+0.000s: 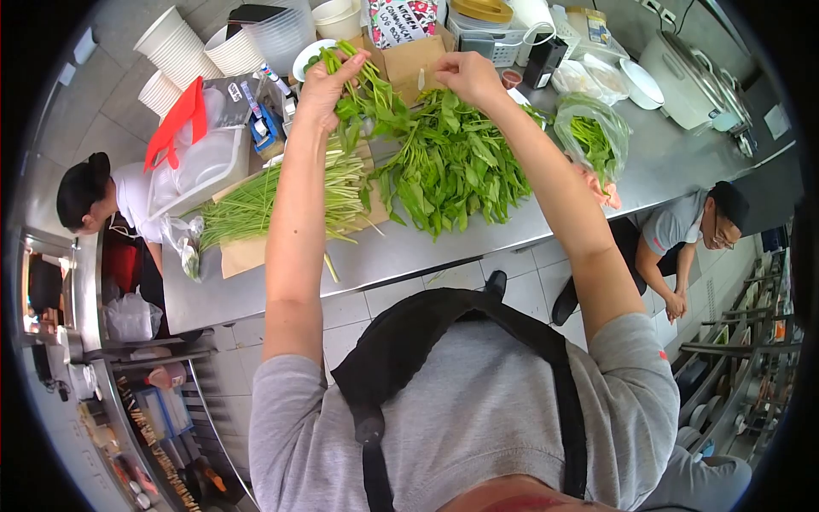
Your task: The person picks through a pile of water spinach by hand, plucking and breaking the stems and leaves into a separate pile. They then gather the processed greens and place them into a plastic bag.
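My left hand (pixel 328 87) is closed around a small bunch of leafy green stems (pixel 373 96), its leaves hanging down over the pile. To the right, my right hand (pixel 469 78) is raised with the fingers pinched together; what they hold, if anything, is too small to tell. Below both hands lies a large heap of leafy greens (pixel 461 166) on the steel counter. Left of the heap, long thin bare stems (pixel 277 200) are spread over brown cardboard (pixel 241 258), partly behind my left forearm.
A clear plastic bag of greens (pixel 593 141) sits on the steel counter (pixel 665 158) at right. Stacked white tubs (pixel 175 43), a plastic bin (pixel 205 179) and a cardboard box (pixel 414 64) line the back. One person (pixel 128 192) is at left, another (pixel 682 235) at right.
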The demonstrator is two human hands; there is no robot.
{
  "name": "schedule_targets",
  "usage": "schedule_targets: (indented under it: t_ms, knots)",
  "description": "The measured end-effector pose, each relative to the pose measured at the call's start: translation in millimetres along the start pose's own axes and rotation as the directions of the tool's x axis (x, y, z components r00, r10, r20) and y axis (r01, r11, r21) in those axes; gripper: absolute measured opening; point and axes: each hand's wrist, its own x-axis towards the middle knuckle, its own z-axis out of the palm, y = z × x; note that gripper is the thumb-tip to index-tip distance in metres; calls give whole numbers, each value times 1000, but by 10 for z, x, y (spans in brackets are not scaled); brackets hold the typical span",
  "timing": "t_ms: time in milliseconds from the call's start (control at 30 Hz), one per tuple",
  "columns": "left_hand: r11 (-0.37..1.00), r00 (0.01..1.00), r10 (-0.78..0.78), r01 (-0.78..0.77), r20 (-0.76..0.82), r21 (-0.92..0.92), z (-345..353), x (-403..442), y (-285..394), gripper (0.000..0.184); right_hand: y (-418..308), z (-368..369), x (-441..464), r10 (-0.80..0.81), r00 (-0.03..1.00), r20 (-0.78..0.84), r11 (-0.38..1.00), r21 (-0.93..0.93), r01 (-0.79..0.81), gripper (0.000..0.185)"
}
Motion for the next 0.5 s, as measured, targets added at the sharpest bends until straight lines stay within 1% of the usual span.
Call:
schedule_targets:
  t_ms: [33,67,133,167,233,267,333,367,400,433,467,500]
  knots:
    - [998,1000,-12,12,3,-58,-17,17,4,18,31,34,-3,-69,997,29,998,13,68,24]
    - [993,1000,-24,25,7,-115,-35,32,5,18,51,91,-1,-71,997,32,997,14,70,24]
    - [990,999,-32,32,8,-138,-41,48,14,18,-23,183,-11,-91,989,114,967,246,61,26]
    - [986,999,-40,42,13,-162,-38,52,13,18,-50,216,-27,-91,989,115,967,246,61,26]
    - [986,999,-37,39,16,-163,-11,51,19,18,-266,186,-149,-151,971,186,902,427,58,24]
    - [986,999,-33,36,20,-164,-1,48,19,18,-306,182,-156,-148,971,185,902,429,56,24]
    - [983,999,-40,44,23,-180,-21,71,-24,17,-340,185,-155,-56,971,232,944,330,-25,22]
    - [979,999,-45,49,24,-198,-36,90,-42,16,-315,193,-118,-56,971,233,944,330,-25,22]
    - [978,999,-50,52,14,-202,-60,90,-37,16,-284,215,-60,-49,995,84,990,136,38,20]
    - [972,996,-21,0,-86,-235,-83,98,-27,15,-237,234,-36,-74,995,-66,995,-70,69,18]
    - [964,982,0,-50,-188,-263,-121,91,-26,14,-171,259,-49,-71,996,-49,995,-71,67,18]
    - [964,983,18,-66,-182,-258,-174,76,-3,13,-135,266,-75,-134,990,-49,942,-315,111,18]
